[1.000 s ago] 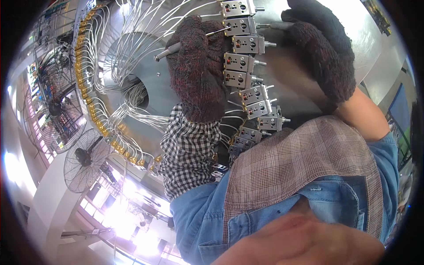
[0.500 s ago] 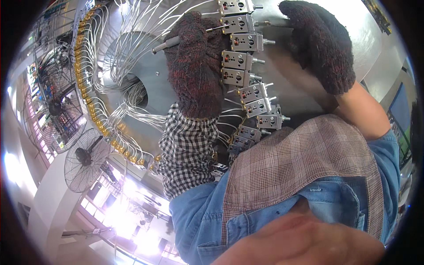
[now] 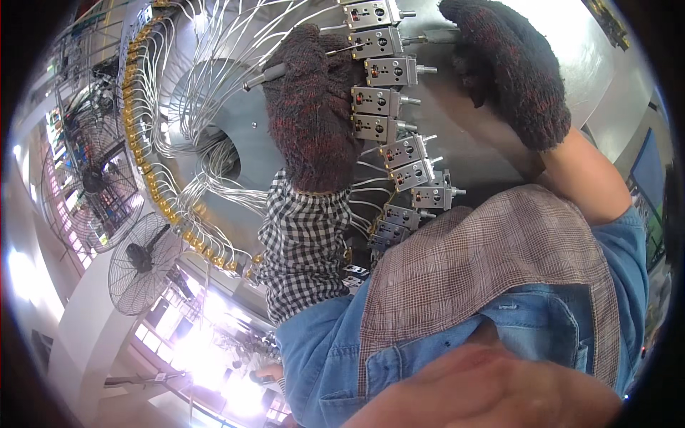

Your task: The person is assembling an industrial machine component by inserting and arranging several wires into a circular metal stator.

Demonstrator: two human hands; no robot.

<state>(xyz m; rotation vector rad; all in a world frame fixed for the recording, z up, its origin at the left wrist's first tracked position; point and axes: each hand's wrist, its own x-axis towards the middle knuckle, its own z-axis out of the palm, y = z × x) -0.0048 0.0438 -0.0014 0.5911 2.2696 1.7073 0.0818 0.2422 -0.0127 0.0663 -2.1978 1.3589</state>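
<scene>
The left hand [image 3: 314, 107], in a dark knitted glove, is curled closed around the grey handle of a slim screwdriver-like tool [image 3: 271, 73], whose thin shaft points right and meets the face of a small metal box [image 3: 375, 43], second from the top in a curved row. The right hand [image 3: 510, 75], gloved alike, has its fingers bent and pressed together on the end of a metal rod [image 3: 439, 36] that lines up with that box's right side; whether the rod is a separate piece or part of the box is hard to tell. More metal boxes [image 3: 391, 71] follow below, their faces pierced with round holes and slots, with threaded studs pointing right. The row stands on a shiny metal surface [image 3: 485, 139]. Left of it, white wires [image 3: 187, 107] bundle into a round opening [image 3: 230, 160], and their outer ends reach brass-coloured fittings [image 3: 141, 164] along the rim.
</scene>
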